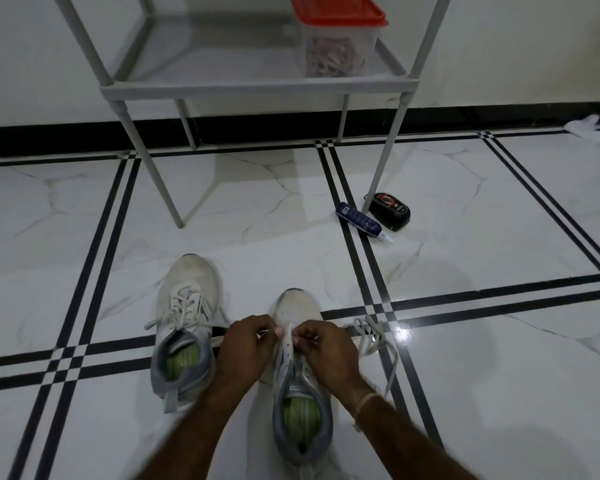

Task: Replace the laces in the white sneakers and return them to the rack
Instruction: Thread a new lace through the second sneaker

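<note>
left hand [245, 344]: fingers curled, pinching a lace [261, 335] at the near sneaker's [297, 306] front eyelets
right hand [326, 344]: same deal, pinching the other end
other sneaker [187, 289]: laced, just left
loose lace [374, 337]: floor, right side
rack [257, 88]: far

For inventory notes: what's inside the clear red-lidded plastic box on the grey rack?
The clear red-lidded box holds tangled pinkish cords; blur hides whether they're laces.
</note>
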A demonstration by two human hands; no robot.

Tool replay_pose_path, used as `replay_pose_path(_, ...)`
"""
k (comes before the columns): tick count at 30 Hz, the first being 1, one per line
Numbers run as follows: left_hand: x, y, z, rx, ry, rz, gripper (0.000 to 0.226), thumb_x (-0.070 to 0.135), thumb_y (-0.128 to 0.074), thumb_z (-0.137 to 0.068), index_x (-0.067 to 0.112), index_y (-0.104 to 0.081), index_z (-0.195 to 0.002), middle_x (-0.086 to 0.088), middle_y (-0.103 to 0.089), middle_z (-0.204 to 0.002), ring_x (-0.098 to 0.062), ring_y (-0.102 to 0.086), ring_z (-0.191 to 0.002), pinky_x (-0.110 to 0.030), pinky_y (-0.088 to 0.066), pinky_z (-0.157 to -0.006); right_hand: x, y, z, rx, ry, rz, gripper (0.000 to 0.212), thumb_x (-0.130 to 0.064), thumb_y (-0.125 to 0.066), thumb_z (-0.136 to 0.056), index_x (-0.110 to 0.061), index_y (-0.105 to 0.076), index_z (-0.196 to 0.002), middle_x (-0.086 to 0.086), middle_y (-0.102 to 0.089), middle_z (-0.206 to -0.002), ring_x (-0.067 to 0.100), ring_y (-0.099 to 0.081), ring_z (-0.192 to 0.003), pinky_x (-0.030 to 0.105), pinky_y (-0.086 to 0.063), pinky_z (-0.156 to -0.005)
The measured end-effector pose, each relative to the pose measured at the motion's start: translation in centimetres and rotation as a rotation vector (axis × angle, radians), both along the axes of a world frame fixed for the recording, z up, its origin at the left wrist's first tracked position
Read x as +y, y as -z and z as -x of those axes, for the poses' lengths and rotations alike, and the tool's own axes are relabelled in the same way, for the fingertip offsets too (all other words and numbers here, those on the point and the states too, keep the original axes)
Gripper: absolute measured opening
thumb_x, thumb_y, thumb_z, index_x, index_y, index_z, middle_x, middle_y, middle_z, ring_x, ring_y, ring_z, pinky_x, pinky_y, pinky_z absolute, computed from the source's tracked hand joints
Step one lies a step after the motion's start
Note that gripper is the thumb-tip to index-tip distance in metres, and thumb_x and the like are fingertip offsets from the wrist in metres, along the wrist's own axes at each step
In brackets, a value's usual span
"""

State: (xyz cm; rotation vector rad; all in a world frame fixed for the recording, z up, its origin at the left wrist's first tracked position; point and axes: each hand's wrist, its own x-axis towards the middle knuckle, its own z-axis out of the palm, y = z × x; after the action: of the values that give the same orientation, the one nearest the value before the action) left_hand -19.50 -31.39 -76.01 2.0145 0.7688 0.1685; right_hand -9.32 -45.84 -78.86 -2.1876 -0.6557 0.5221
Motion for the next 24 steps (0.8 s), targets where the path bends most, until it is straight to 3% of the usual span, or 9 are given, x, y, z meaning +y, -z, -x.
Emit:
replay_pose_path(4,-0.7,-0.6,-0.6,-0.059,-0.232,0.448,0.03,0.024,-0.058,-0.101,0.015,-0.067,-0.074,-0.011,-0.074,-0.086,-0.019,-0.058,-0.067,-0.031,-0.044,-0.058,0.2,0.3,-0.2,-0.002,0.002,0.008,0.005,-0.03,-0.074,-0.089,-0.031,-0.077,-0.092,-0.021,-0.072,-0.085,-0.002,-0.065,-0.085,0.011,-0.045,-0.072)
replay_pose_path(7,-0.4,-0.5,-0.7,-0.214,-0.377,0.791,0.03,0.017,-0.05,-0.104,0.015,-0.067,-0.079,-0.011,-0.076,-0.105,-0.029,-0.068,-0.091,-0.04,-0.053,-0.076,0.0,0.6,-0.2,0.006,0.003,-0.009,0.005,-0.032,-0.073,-0.09,-0.03,-0.077,-0.092,-0.02,-0.073,-0.086,-0.002,-0.065,-0.086,0.012,-0.046,-0.073)
replay_pose_path(8,0.0,-0.7,-1.0,-0.319,-0.481,0.966,0.028,0.015,-0.047,-0.105,0.011,-0.064,-0.083,-0.014,-0.075,-0.104,-0.032,-0.068,-0.095,-0.042,-0.057,-0.078,-0.1,0.7,-0.2,0.014,0.006,-0.022,0.006,-0.033,-0.073,-0.09,-0.029,-0.077,-0.092,-0.018,-0.073,-0.086,-0.001,-0.066,-0.086,0.012,-0.046,-0.072)
replay_pose_path(10,0.9,-1.5,-1.6,-0.486,-0.699,1.196,0.027,0.012,-0.04,-0.106,0.011,-0.051,-0.081,-0.009,-0.066,-0.085,-0.027,-0.064,-0.086,-0.029,-0.059,-0.059,-0.1,0.7,-0.2,0.022,0.012,-0.039,0.007,-0.033,-0.074,-0.089,-0.028,-0.077,-0.091,-0.018,-0.073,-0.085,-0.001,-0.066,-0.085,0.01,-0.045,-0.071)
replay_pose_path(12,1.3,-2.5,-2.0,-0.448,-0.721,1.062,0.028,0.012,-0.037,-0.106,0.016,-0.044,-0.079,-0.002,-0.052,-0.069,-0.017,-0.053,-0.067,-0.022,-0.046,-0.046,0.0,0.6,-0.3,0.023,0.014,-0.039,0.005,-0.032,-0.075,-0.089,-0.027,-0.077,-0.089,-0.018,-0.073,-0.084,-0.002,-0.065,-0.084,0.007,-0.042,-0.069)
replay_pose_path(16,0.5,-0.6,-1.0,-0.092,-0.061,-0.134,0.014,0.025,-0.046,-0.104,0.016,-0.05,-0.093,0.001,-0.057,-0.075,-0.015,-0.055,-0.064,-0.03,-0.041,-0.056,0.0,0.5,-0.2,0.024,0.007,-0.031,0.002,-0.028,-0.076,-0.088,-0.029,-0.077,-0.087,-0.021,-0.07,-0.079,-0.007,-0.064,-0.083,0.005,-0.04,-0.068)
replay_pose_path(18,0.2,1.2,-0.4,-0.012,0.153,-0.292,0.023,0.04,-0.051,-0.097,0.018,-0.052,-0.088,0.001,-0.053,-0.08,-0.02,-0.055,-0.072,-0.034,-0.039,-0.061,0.1,0.3,-0.1,0.024,0.002,-0.032,0.004,-0.026,-0.076,-0.088,-0.029,-0.077,-0.089,-0.023,-0.069,-0.078,-0.009,-0.063,-0.083,0.004,-0.04,-0.068)
replay_pose_path(21,-0.7,1.4,-1.0,0.041,0.108,-0.232,0.026,0.032,-0.055,-0.098,0.025,-0.048,-0.074,0.004,-0.045,-0.075,-0.02,-0.05,-0.072,-0.031,-0.034,-0.062,0.0,0.3,-0.3,0.032,0.01,-0.021,0.005,-0.026,-0.076,-0.088,-0.03,-0.078,-0.091,-0.023,-0.069,-0.081,-0.01,-0.063,-0.082,0.004,-0.041,-0.071)
replay_pose_path(24,0.7,-0.9,-2.3,-0.282,-0.477,0.639,0.032,0.008,-0.046,-0.102,0.019,-0.049,-0.073,-0.004,-0.064,-0.081,-0.022,-0.056,-0.067,-0.036,-0.049,-0.069,0.1,0.5,-0.3,0.046,0.026,0.001,0.003,-0.031,-0.075,-0.088,-0.029,-0.077,-0.09,-0.02,-0.072,-0.083,-0.004,-0.065,-0.083,0.008,-0.043,-0.07)
